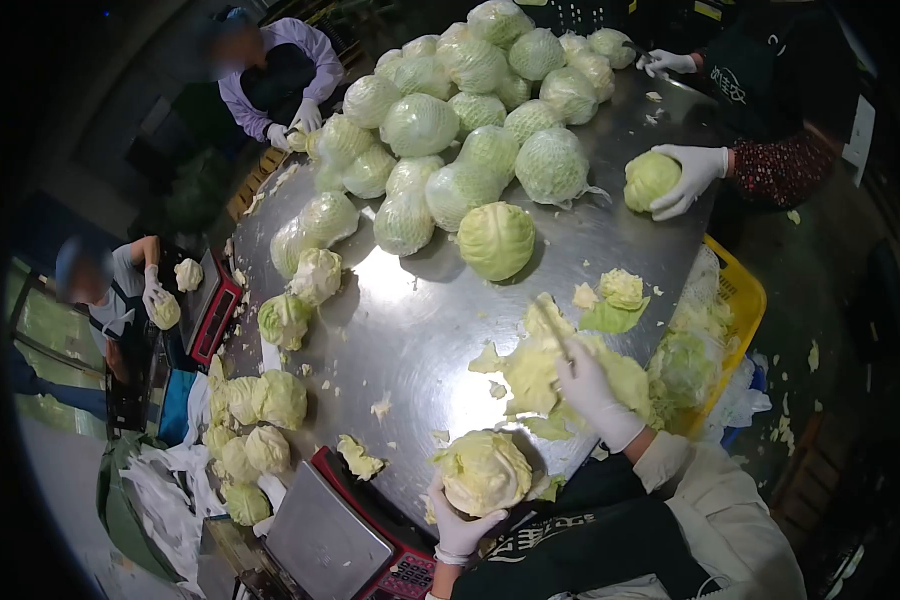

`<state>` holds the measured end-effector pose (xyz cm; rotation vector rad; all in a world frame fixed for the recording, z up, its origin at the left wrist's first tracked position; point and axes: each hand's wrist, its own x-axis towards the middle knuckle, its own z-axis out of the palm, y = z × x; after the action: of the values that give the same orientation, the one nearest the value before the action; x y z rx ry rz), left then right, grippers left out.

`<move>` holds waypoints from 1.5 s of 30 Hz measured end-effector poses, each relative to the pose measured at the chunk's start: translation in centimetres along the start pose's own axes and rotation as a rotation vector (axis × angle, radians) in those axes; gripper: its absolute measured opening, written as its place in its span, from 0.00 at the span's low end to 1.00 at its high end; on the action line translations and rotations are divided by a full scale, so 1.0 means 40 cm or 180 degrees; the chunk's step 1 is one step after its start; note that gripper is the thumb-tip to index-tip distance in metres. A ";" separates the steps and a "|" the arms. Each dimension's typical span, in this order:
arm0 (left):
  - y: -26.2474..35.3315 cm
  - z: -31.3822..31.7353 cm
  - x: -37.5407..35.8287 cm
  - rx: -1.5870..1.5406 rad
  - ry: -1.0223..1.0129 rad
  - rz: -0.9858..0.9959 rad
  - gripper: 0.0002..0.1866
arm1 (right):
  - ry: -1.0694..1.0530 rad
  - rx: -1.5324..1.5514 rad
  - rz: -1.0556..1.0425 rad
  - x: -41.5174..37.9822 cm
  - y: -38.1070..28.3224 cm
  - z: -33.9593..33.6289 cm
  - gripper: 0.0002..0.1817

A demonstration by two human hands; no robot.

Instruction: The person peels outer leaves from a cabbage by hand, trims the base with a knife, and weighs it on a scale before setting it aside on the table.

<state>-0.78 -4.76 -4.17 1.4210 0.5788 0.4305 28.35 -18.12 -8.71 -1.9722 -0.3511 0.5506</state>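
Observation:
My left hand (458, 525) is wrapped around the lower left side of a trimmed, pale cabbage (484, 472) at the table's near edge. My right hand (598, 395), in a white glove, grips a thin knife (557, 332), which points away over a heap of loose cabbage leaves (532, 376). Its blade is hard to make out against the leaves. Beyond them lies a small piece of cabbage (622, 288) on a green leaf. A whole green cabbage (496, 241) sits unwrapped in the middle of the metal table (370, 340).
Many netted and wrapped cabbages (420, 125) are piled at the back. A red scale (330, 535) stands left of me, near trimmed cabbages (270, 398). A yellow crate (745, 300) of leaves is at right. Co-workers' gloved hands (692, 178) handle cabbages around the table.

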 end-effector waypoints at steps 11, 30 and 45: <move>0.087 -0.071 0.013 0.1280 -0.1220 -0.0290 0.67 | -0.2376 -0.0344 -0.1097 -0.197 -0.135 -0.030 0.49; 0.149 0.052 0.011 0.2508 -0.1076 0.1042 0.58 | -0.2093 -0.0083 -0.1936 -0.158 -0.150 0.022 0.27; -0.008 -0.035 -0.013 -0.2569 0.0064 -0.1271 0.55 | -0.0294 -0.0764 -0.0819 -0.198 -0.057 -0.209 0.29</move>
<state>-2.05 -4.01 -4.50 0.5139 0.5940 0.3020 25.95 -27.21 -1.68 -2.0918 -0.7468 0.4502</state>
